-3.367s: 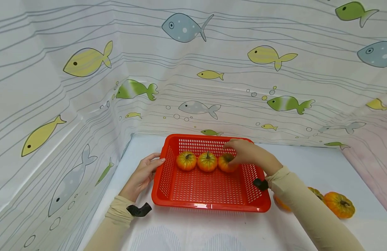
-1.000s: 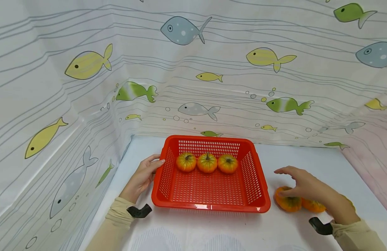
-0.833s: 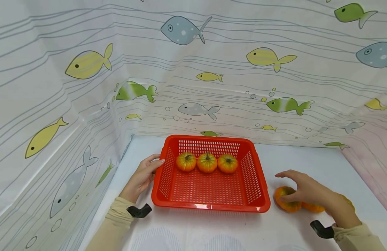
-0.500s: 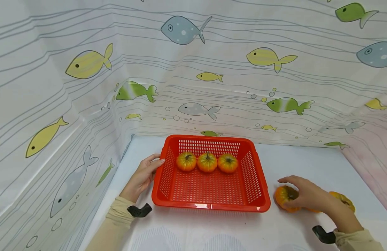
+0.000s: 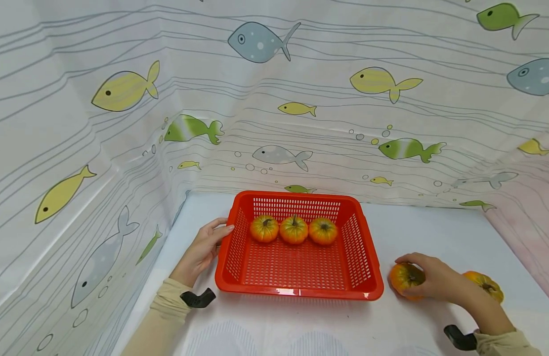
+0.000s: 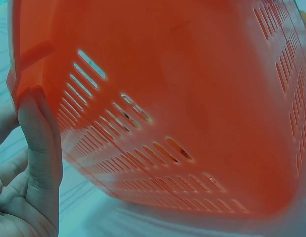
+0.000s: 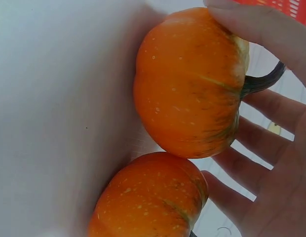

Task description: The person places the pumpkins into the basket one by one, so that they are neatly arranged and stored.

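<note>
On the white table (image 5: 296, 316) stands a red, rectangular, perforated plastic basket (image 5: 296, 293), its rim pinched by the left hand (image 5: 204, 248). Just right of it, the right hand (image 5: 440, 282) curls its fingers round a squat, ribbed, orange pumpkin (image 5: 403, 278).

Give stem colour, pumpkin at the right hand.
Dark green; the stem shows best in the right wrist view.
</note>
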`<state>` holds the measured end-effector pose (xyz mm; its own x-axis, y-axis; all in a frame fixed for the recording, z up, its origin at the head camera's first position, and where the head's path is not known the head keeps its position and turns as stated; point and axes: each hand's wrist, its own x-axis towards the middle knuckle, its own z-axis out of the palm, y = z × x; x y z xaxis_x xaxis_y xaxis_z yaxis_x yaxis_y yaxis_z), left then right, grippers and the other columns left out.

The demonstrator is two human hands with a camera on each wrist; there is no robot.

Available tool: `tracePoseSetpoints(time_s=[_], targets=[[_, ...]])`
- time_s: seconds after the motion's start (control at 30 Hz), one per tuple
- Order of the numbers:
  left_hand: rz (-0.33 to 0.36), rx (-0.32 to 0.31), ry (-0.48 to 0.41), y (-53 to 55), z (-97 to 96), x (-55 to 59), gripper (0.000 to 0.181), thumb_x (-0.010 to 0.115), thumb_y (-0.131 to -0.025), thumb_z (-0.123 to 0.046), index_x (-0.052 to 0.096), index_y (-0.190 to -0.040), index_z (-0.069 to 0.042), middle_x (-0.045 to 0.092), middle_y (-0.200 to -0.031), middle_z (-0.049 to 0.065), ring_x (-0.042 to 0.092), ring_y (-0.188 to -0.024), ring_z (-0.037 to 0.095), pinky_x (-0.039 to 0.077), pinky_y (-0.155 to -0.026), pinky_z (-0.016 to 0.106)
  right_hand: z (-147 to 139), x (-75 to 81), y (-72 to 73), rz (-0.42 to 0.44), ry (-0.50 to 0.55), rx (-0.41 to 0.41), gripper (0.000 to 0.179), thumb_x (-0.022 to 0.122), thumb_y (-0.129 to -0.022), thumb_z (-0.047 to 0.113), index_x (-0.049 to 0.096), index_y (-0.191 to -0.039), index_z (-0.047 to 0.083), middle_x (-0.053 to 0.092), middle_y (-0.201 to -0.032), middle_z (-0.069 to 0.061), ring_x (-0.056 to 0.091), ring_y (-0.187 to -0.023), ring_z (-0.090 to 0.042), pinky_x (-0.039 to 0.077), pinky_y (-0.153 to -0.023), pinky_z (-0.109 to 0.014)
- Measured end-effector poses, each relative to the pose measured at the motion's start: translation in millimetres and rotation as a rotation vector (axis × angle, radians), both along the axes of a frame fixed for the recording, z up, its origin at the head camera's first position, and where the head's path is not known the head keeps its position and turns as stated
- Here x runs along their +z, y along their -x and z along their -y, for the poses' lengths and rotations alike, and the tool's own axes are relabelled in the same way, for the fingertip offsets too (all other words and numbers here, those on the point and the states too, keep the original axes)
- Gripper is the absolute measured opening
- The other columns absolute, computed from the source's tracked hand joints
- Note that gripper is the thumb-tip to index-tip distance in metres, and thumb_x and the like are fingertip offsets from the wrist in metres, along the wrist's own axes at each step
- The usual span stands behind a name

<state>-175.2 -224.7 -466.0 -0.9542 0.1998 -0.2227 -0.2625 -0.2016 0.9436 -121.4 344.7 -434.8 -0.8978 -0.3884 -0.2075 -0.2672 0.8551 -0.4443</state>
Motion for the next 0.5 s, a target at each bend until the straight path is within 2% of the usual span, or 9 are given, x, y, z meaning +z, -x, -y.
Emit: tracePoseSetpoints(time_s=[0.2,0.37,0.5], targets=[[-0.003,-0.002,-0.004,-0.7,0.4,-0.5,0.045,0.062,-0.105,-0.020,0.042,-0.141,-0.003,0.077,-0.111,0.000,0.077,-0.090,0.009,0.064,-0.082,0.027,1,0.1,-0.2,0.010,0.028,-0.016,0.065,0.093,-0.073,0.036,0.066,-0.126,0.009,0.070,-0.124,-0.008,0.063,-0.112,-0.029,0.060,-0.092,-0.055],[0.001,0.000,-0.004,-0.2,-0.2,-0.5,0.044,0.062,-0.105,-0.019,0.043,-0.141,-0.003,0.077,-0.110,0.000,0.077,-0.090,0.009,0.064,-0.081,0.027,4,6.3,-0.3,-0.014,0.025,-0.038,0.067,0.092,-0.073,0.040,0.065,-0.128,0.012,0.070,-0.123,-0.002,0.062,-0.112,-0.025,0.061,-0.092,-0.048],[0.003,0.001,-0.003,-0.6,-0.2,0.8,0.042,0.062,-0.105,-0.019,0.044,-0.139,-0.004,0.076,-0.111,0.000,0.076,-0.091,0.009,0.064,-0.083,0.028,5,10.9,1.8,-0.015,0.040,-0.051,0.070,0.092,-0.074,0.043,0.064,-0.131,0.011,0.068,-0.125,-0.003,0.061,-0.114,-0.025,0.061,-0.092,-0.048]])
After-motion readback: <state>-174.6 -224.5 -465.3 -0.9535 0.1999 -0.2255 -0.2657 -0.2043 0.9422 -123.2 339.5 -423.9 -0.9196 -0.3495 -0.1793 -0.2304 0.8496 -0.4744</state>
